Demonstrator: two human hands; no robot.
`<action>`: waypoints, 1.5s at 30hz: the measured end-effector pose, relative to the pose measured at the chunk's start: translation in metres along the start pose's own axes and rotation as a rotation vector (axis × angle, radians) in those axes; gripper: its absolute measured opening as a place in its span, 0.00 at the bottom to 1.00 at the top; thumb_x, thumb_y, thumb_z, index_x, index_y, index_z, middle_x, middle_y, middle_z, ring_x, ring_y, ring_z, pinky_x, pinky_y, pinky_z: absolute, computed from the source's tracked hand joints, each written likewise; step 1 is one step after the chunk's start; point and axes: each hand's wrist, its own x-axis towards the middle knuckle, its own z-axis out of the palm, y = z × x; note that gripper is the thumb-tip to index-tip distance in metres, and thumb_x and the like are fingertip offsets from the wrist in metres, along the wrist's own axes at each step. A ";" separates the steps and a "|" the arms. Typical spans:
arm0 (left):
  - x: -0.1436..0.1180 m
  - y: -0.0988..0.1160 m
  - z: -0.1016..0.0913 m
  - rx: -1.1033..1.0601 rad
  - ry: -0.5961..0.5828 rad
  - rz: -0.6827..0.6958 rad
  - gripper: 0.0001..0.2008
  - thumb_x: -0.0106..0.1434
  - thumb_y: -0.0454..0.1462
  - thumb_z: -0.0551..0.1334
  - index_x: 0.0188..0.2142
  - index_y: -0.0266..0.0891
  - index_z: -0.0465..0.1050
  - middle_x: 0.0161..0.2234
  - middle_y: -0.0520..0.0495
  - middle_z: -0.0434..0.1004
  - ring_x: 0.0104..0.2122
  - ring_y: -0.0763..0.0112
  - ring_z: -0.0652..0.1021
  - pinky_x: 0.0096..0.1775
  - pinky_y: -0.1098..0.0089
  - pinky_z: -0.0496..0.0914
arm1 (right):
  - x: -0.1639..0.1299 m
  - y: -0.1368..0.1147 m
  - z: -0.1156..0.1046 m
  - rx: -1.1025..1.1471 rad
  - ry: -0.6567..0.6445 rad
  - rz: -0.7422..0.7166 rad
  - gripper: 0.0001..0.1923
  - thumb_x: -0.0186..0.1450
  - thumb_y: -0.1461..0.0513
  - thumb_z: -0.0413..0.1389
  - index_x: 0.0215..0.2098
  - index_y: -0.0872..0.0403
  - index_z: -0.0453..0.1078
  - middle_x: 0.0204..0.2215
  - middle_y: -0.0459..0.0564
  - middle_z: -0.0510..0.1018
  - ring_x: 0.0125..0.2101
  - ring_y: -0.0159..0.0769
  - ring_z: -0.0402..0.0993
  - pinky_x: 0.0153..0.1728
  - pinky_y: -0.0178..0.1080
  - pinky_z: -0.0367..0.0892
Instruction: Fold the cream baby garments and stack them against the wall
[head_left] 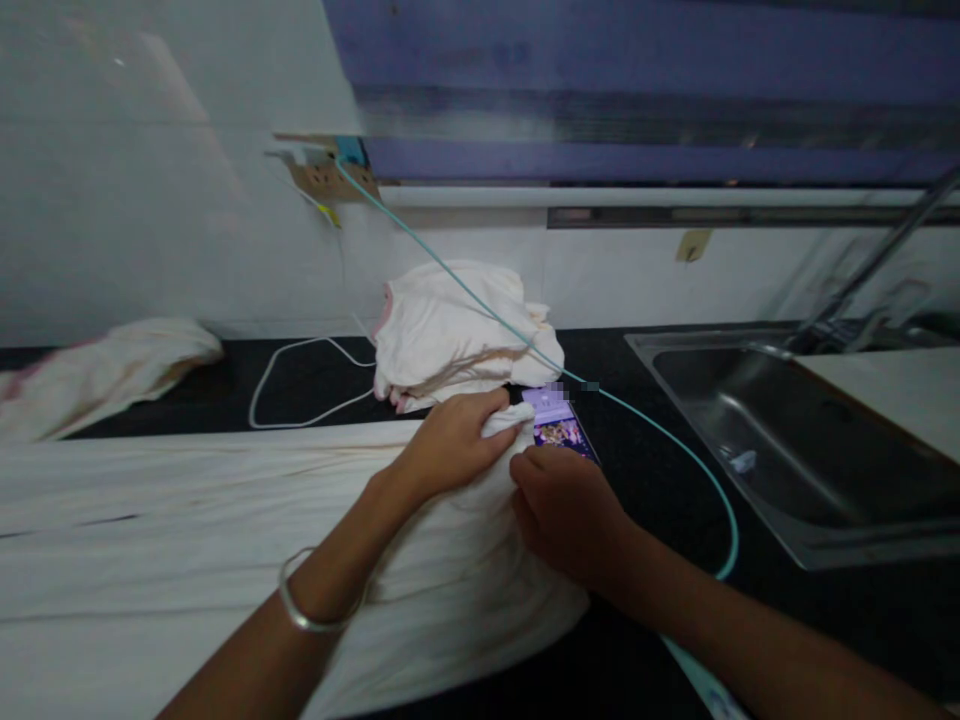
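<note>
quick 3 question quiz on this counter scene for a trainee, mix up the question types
1. True or false: the left hand grips a corner of the cream cloth spread on the black counter.
2. Multiple choice: the phone lies (A) in the sink, (B) on the counter beside the right hand, (C) on top of the folded cloth pile.
3. Fill in: the teal cable runs up to a wall ____.

Key
1. True
2. B
3. Socket
</note>
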 end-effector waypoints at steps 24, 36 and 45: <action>-0.004 0.041 -0.008 -0.190 -0.644 0.013 0.10 0.63 0.37 0.62 0.25 0.38 0.68 0.21 0.57 0.65 0.23 0.77 0.66 0.27 0.71 0.54 | -0.037 -0.051 0.023 0.203 0.088 -0.489 0.16 0.75 0.55 0.49 0.40 0.57 0.72 0.37 0.53 0.79 0.38 0.40 0.73 0.37 0.42 0.68; -0.016 0.061 -0.004 -0.287 -0.771 -0.055 0.19 0.62 0.47 0.64 0.22 0.39 0.63 0.17 0.57 0.62 0.17 0.79 0.63 0.20 0.71 0.51 | -0.039 -0.042 0.036 0.320 -0.339 -0.734 0.09 0.73 0.58 0.56 0.36 0.54 0.71 0.27 0.43 0.79 0.23 0.29 0.73 0.16 0.34 0.52; -0.018 0.066 0.006 -0.280 -0.900 0.010 0.15 0.65 0.47 0.63 0.27 0.40 0.74 0.22 0.55 0.73 0.19 0.78 0.69 0.22 0.75 0.58 | -0.034 -0.043 0.041 0.363 -0.373 -0.769 0.07 0.68 0.61 0.61 0.33 0.55 0.73 0.27 0.44 0.81 0.22 0.28 0.73 0.15 0.33 0.55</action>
